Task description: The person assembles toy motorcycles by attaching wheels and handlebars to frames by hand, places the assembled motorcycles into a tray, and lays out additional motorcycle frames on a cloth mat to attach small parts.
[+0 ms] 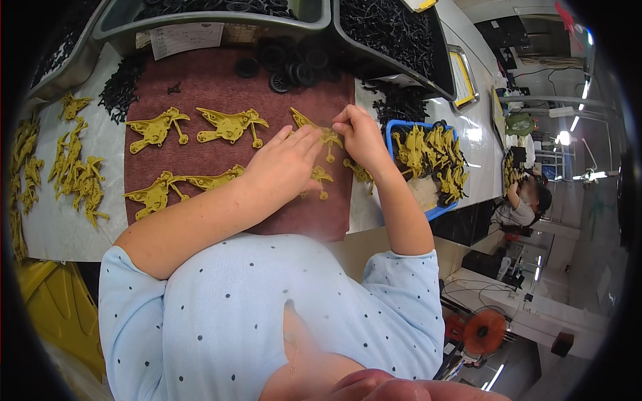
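My left hand (286, 164) lies flat with its fingers stretched out, beside and partly over a yellow plastic toy-vehicle frame (302, 119) on the maroon cloth (221, 80). At that frame's right end my right hand (363, 137) is closed in a pinch; what is between the fingertips is hidden or too small to make out. Two like frames lie to the left in the far row, one of them this yellow frame (231, 125). Nearer to me, another yellow frame (155, 194) and several more make a second row, partly covered by my left arm and hand.
Loose black wheels (294, 67) sit at the cloth's far edge, before a grey bin (214, 28) of wheels. A black bin (394, 37) holds small black parts. At right stands a blue tray (440, 212) with yellow pieces; more yellow pieces (83, 180) lie left. Another person (521, 204) sits far right.
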Motion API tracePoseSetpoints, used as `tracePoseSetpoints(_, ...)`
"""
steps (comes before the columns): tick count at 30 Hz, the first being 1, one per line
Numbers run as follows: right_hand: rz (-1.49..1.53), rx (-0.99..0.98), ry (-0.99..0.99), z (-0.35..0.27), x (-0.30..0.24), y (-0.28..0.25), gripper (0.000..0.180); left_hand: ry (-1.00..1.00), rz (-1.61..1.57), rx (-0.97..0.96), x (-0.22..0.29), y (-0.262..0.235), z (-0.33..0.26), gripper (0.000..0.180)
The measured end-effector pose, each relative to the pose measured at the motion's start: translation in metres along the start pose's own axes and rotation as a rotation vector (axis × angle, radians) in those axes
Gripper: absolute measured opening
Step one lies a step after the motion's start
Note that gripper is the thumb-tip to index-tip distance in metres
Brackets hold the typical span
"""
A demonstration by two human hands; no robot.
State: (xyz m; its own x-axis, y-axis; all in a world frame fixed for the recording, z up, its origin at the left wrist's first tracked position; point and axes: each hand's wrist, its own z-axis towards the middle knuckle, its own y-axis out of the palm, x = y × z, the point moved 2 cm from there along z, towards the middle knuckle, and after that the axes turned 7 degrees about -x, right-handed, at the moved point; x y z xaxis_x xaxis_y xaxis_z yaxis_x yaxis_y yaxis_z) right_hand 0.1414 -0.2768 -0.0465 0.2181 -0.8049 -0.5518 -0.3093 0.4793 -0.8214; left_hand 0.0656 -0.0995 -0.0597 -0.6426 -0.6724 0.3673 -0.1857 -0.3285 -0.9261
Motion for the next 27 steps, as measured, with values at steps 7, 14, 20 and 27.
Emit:
tracePoseSetpoints(7, -0.258, 0.127, -0.183, -0.006, -0.009, 0.007, 0.006, -0.008, 0.012, 0.023, 0.001, 0.002, 0.002, 0.074)
tracePoseSetpoints(14, -0.010, 0.123, -0.101, -0.005, 0.011, -0.020, 0.015, -0.002, 0.015, 0.031, 0.000, 0.008, -0.001, 0.074)
tracePoseSetpoints(20, -0.510, 0.276, 0.146, 0.014, 0.053, -0.052, 0.014, -0.007, 0.057, 0.013, 0.001, 0.004, -0.002, 0.074)
tracePoseSetpoints(27, -0.675, 0.224, 0.166, 0.018, 0.035, -0.047, 0.021, 0.014, 0.067, 0.023, 0.004, -0.006, -0.006, 0.071)
